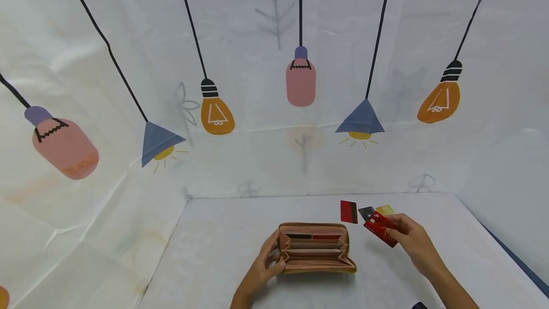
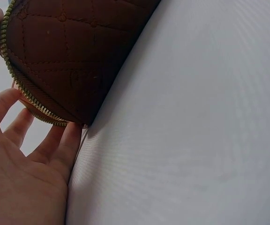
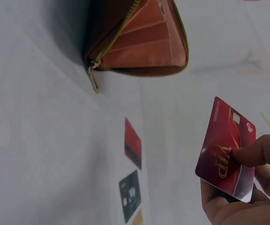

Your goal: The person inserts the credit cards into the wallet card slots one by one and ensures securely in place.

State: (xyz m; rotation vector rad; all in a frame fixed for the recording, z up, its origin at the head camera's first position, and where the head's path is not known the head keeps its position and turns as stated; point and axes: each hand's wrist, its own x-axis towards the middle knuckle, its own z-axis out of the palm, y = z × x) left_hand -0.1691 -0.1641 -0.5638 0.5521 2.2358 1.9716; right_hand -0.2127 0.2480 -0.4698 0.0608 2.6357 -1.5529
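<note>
A brown quilted zip-around wallet (image 1: 315,269) stands unzipped, its pink compartments spread toward me. Dark and red cards (image 1: 327,237) show in its slots. My left hand (image 1: 259,268) grips the wallet's left end, thumb at the lower front and fingers along the zipper edge; the left wrist view shows its stitched outside (image 2: 78,56). To the right, my right hand (image 1: 416,244) pinches a red VIP card (image 3: 221,140) between thumb and fingers, above the table. Behind it lie a dark card (image 1: 366,211) and a yellow card (image 1: 386,209), partly covered in the head view.
A red card with a dark stripe (image 1: 346,211) lies on the white table (image 1: 223,232), behind the wallet's right corner. A zipper pull (image 3: 93,77) hangs from the wallet. A small dark object (image 1: 419,305) pokes in at the bottom edge. White sheeting (image 1: 257,166) with printed lamps encloses the table.
</note>
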